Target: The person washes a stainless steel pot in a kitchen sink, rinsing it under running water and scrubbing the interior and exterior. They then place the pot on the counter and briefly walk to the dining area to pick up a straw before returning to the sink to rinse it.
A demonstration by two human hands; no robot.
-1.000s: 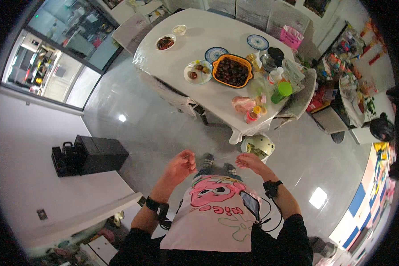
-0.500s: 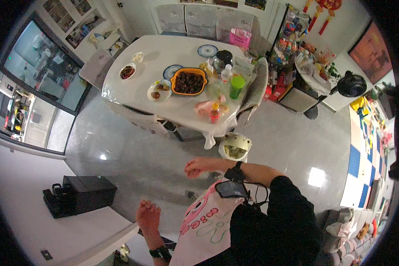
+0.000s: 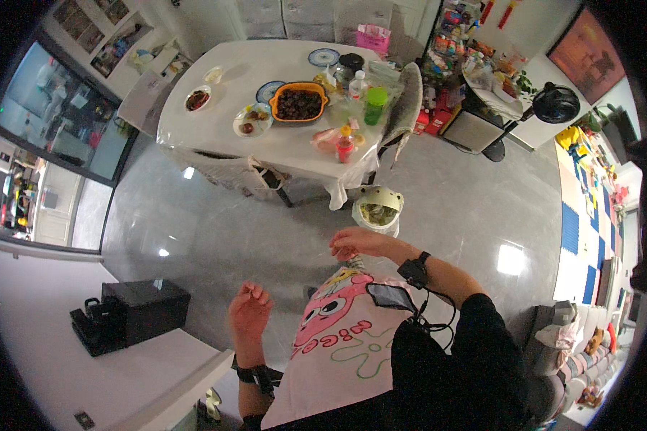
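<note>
My left hand [image 3: 250, 310] hangs in the air beside the white counter, its fingers loosely bent and nothing in it. Farther forward, my right hand [image 3: 351, 243] is also empty, its half-curled fingers hanging over the floor. A white bin with a frog-like lid [image 3: 378, 207] stands just beyond my right hand, not touched by it. Dark bands circle both wrists. A phone-like device [image 3: 390, 296] with black cables hangs against the pink cartoon apron [image 3: 338, 334] that I wear.
Ahead is a dining table [image 3: 208, 133] with an orange dish of dark food [image 3: 300, 103], plates, bottles and a green cup [image 3: 374, 105]. Chairs surround it. A black box [image 3: 147, 310] sits on the white counter [image 3: 158, 373] at left. A black fan [image 3: 556, 103] stands at far right.
The view has shifted, so the table sits higher in it. My right hand has swung forward and to the right; the left has risen slightly. Both stay empty.
</note>
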